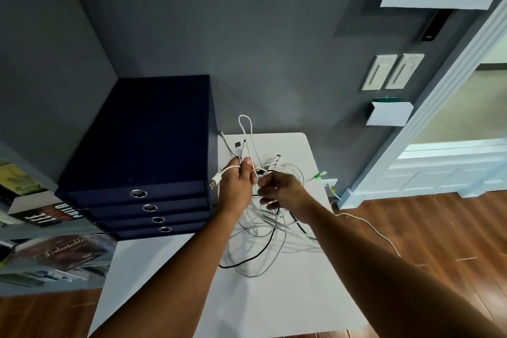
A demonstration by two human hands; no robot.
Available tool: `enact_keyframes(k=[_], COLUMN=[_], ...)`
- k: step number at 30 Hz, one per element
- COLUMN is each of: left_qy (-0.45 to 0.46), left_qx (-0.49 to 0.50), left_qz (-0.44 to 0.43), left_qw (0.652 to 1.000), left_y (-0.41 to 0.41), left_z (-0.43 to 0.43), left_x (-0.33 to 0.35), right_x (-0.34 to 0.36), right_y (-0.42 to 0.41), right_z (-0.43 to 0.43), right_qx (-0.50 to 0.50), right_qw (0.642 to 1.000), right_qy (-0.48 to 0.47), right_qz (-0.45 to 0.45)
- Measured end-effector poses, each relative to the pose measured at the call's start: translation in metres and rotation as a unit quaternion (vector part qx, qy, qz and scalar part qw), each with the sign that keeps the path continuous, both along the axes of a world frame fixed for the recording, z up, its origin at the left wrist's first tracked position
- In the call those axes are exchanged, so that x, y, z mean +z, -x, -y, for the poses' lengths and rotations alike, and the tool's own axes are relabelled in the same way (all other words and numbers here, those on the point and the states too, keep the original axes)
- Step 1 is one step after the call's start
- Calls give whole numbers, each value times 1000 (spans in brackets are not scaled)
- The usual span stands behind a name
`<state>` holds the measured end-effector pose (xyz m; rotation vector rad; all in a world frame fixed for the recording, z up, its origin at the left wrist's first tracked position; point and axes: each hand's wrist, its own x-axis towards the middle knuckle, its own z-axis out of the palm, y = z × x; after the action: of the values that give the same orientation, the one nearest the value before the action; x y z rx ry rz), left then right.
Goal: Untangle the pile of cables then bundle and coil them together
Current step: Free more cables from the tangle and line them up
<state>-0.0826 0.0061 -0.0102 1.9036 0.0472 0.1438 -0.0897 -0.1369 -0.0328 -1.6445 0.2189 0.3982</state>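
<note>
Your left hand (237, 182), just left of the frame's centre, is closed round a bunch of cable ends. A white USB plug (214, 183) juts out on its left side, and a white loop (245, 123) and more plugs stand up above the knuckles. Your right hand (284, 191) is close beside it with its fingers bent into the knot. I cannot tell whether they pinch a strand.

The cables (258, 244) hang from both hands and lie in loose tangled rings on the white table (274, 304), below centre. A black cable (263, 248) is threaded through the white ones. Another white lead (370, 228) trails off the table's right edge onto the floor.

This looks like an early stage of untangling:

- Use the left fist as an anchor, with the gathered ends together.
- With the right hand, pick one strand and follow it down to its free end, rather than pulling across the mass, which would likely tighten the knot.
- The black cable is the easiest to track, so it is probably best freed first.
- Lift the bunch so the loops hang open.
- Mind the drawer box (142, 145) at left, where plugs could snag.
</note>
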Motion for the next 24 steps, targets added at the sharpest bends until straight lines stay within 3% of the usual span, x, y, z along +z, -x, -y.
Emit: enact_keyframes(k=[8, 13, 18, 21, 24], left_qy=[183, 266, 282, 232, 157], left_qx=[-55, -83, -112, -93, -61], left_qz=[-49, -52, -22, 13, 43], left_qw=[980, 959, 952, 968, 985], left_y=[2, 6, 10, 11, 10], left_z=[6, 10, 11, 6, 0], left_x=[7, 28, 43, 40, 30], right_x=[-12, -18, -21, -28, -16], right_y=[-6, -5, -4, -13, -22], right_z=[-17, -16, -17, -7, 1], right_qx=[-107, -66, 3, -5, -57], right_qw=[981, 969, 942, 959, 989], right_qy=[117, 195, 318, 275, 136], right_qz=[111, 139, 112, 64, 23])
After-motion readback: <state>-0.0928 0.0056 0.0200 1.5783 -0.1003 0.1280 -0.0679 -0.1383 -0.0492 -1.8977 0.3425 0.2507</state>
